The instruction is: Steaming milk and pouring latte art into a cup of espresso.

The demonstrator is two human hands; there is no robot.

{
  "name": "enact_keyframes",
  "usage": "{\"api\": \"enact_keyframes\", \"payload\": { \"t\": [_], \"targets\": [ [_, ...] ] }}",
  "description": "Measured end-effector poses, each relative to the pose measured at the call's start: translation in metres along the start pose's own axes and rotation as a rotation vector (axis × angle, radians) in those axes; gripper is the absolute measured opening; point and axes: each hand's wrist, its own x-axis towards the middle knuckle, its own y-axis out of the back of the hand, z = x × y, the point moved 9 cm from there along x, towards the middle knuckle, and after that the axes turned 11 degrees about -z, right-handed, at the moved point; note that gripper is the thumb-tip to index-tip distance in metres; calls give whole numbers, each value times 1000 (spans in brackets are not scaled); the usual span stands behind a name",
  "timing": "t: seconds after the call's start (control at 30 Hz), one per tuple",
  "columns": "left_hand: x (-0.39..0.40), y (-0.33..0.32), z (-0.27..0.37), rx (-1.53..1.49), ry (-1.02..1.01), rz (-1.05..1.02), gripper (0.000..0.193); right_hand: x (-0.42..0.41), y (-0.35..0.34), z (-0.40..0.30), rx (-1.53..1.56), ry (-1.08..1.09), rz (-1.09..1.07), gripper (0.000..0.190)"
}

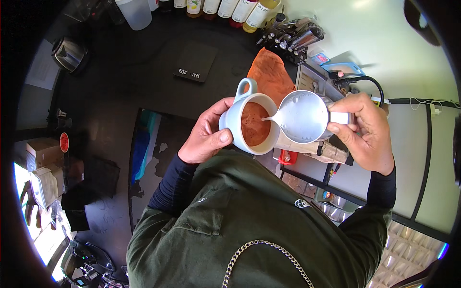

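My left hand [209, 133] is wrapped around the side of a pale blue ceramic cup [230, 122], whose handle points away from me. The cup is tilted towards the right and holds a brown, foamy drink [255, 124]. My right hand [363, 133] grips the handle of a metal milk pitcher [326, 95] between thumb and fingers. White milk [304, 115] with some bubbles fills the visible inside of the pitcher. From its spout, a thin white stream runs into the brown drink. The spout is right at the cup's rim; I cannot tell whether they touch.
A digital scale [196, 61] with a lit display lies on the black counter [144, 72]. Beyond my hands is an orange cloth [270, 73], near a rack of bar tools [288, 39] and a sink with a black tap [374, 82]. Several bottles [234, 12] line the back; an electric kettle [70, 54] stands left.
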Motion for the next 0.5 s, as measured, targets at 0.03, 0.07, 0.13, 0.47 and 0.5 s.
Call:
{"api": "enact_keyframes", "payload": {
  "t": [0.03,0.07,0.13,0.47,0.5],
  "targets": [
    [0,0,0,-3,0,0,89,0,0,-1,-10,1,-10,20],
    [0,-1,0,3,-3,-4,89,1,0,-2,-10,-1,-12,20],
    [0,-1,0,5,-7,-11,88,2,-1,-8,-18,19,-20,20],
    [0,-4,-4,16,21,-12,89,2,-2,-11,-67,-55,-125,23],
    [0,-3,-5,16,20,-12,89,4,-1,-14,-76,-46,-102,21]
  ]
}}
